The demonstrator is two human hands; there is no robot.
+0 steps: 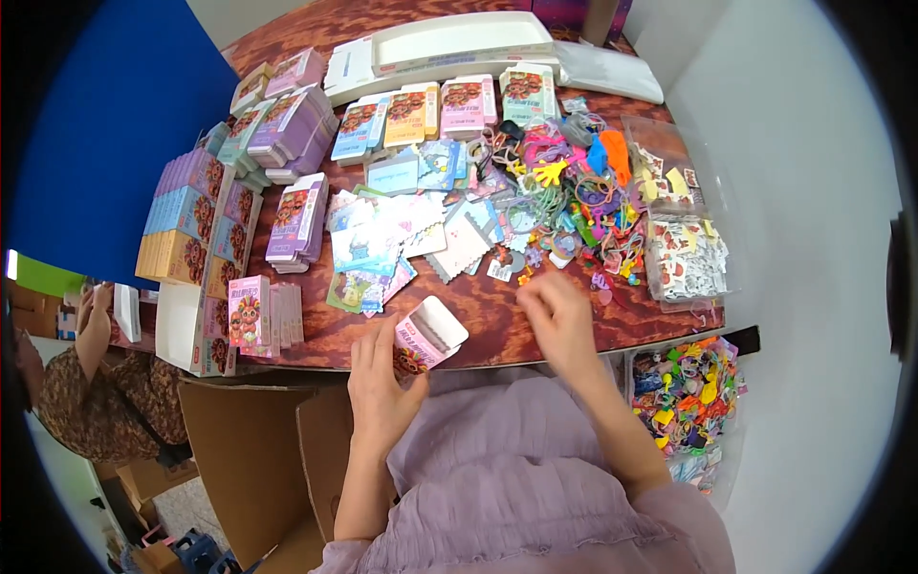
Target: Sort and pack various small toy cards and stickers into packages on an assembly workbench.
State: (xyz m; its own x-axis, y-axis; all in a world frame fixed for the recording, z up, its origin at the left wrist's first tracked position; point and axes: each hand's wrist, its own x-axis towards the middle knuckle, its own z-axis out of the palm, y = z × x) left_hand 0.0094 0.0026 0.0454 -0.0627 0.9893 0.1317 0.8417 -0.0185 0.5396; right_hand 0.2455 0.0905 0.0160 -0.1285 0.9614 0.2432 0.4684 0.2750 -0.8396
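My left hand (377,385) is closed round a small pink cardboard box (426,337) at the table's front edge. The box is tilted, its top open and its white inside showing. To the right, my right hand (560,320) hovers at the near side of a heap of colourful small toys (583,201). Its fingers are curled together, and what they hold, if anything, is hidden. Just beyond its fingertips lie a small orange piece (525,275) and a little printed card (499,270). Loose printed cards (382,230) spread across the middle of the table.
At the left stand pink boxes (251,316), stacked purple boxes (295,222) and a filled display tray (182,330). More coloured boxes (411,115) line the back before a long white tray (464,43). Clear bins (732,277) hold small packets. A toy-filled bin (635,383) and open carton (244,440) sit below.
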